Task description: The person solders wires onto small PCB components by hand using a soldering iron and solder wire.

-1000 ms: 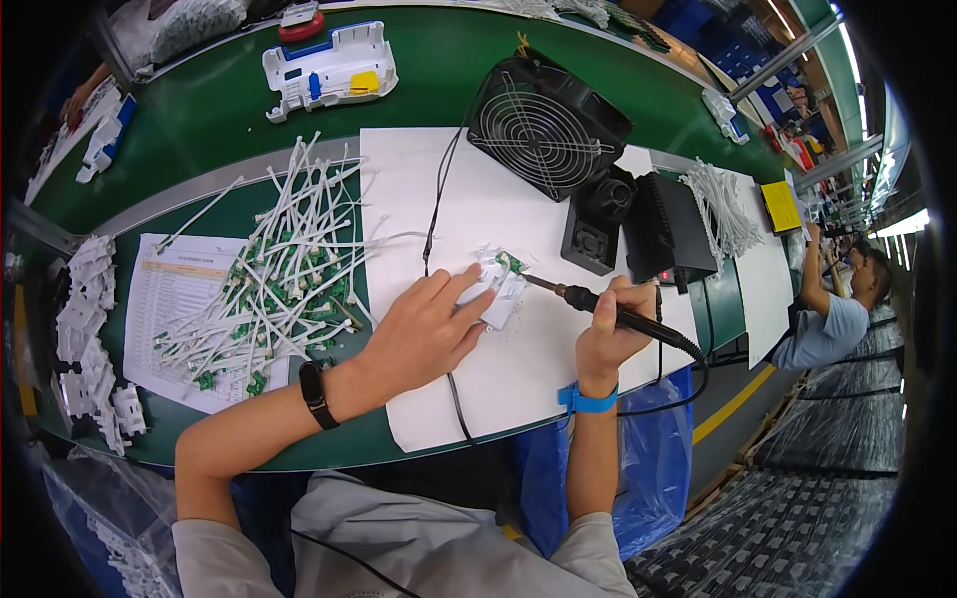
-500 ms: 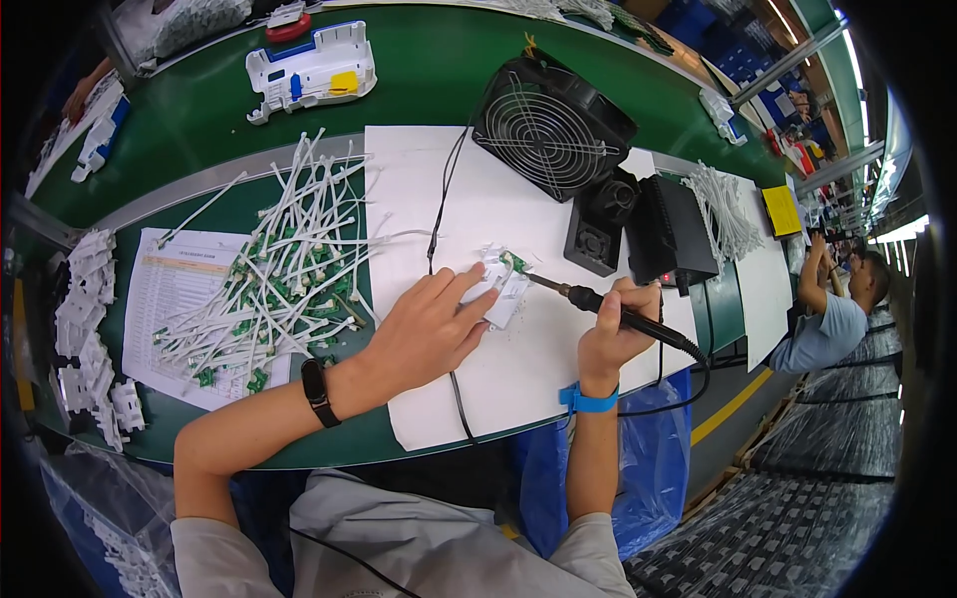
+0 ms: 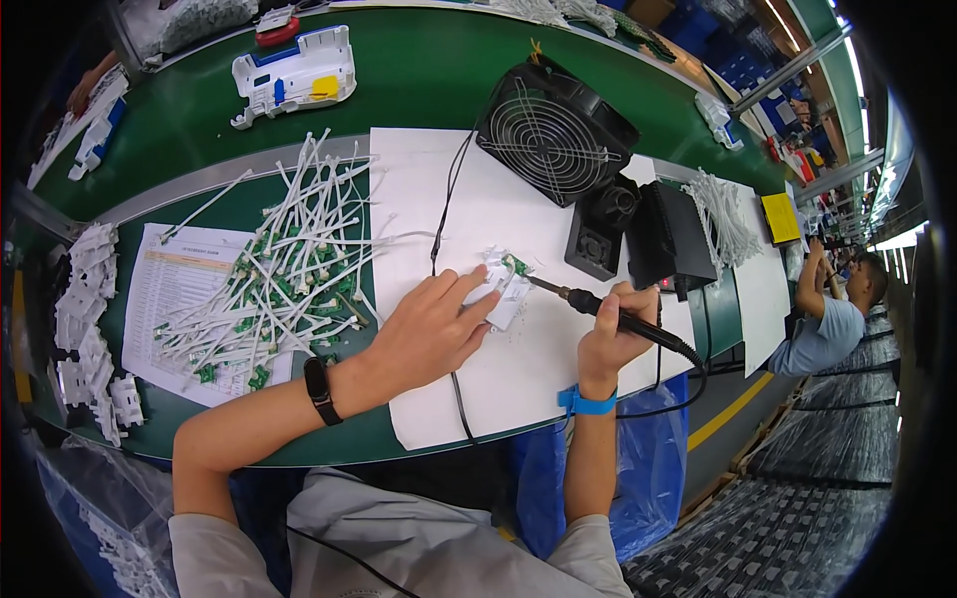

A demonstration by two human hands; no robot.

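My left hand (image 3: 429, 321) presses a small white plastic housing (image 3: 511, 305) against the white work sheet, thumb and fingers around its near and left sides. A small green circuit board (image 3: 518, 265) sits at the housing's far end. In my right hand (image 3: 614, 341) is a soldering iron (image 3: 586, 303), gripped like a pen. Its tip points left and meets the edge of the board; whether it touches is too small to tell. A cord curves from the iron's handle down around my right wrist.
Beyond the work stand a black fan (image 3: 553, 135) and a black power box (image 3: 673, 237). To the left lie a heap of white cables with green boards (image 3: 289, 269), a printed sheet (image 3: 150, 329) and stacked white plastic parts (image 3: 88, 309). A white casing (image 3: 299, 85) rests on the green belt.
The white casing on the green belt has shifted a little to the left. My hands, the iron and the housing have hardly moved.
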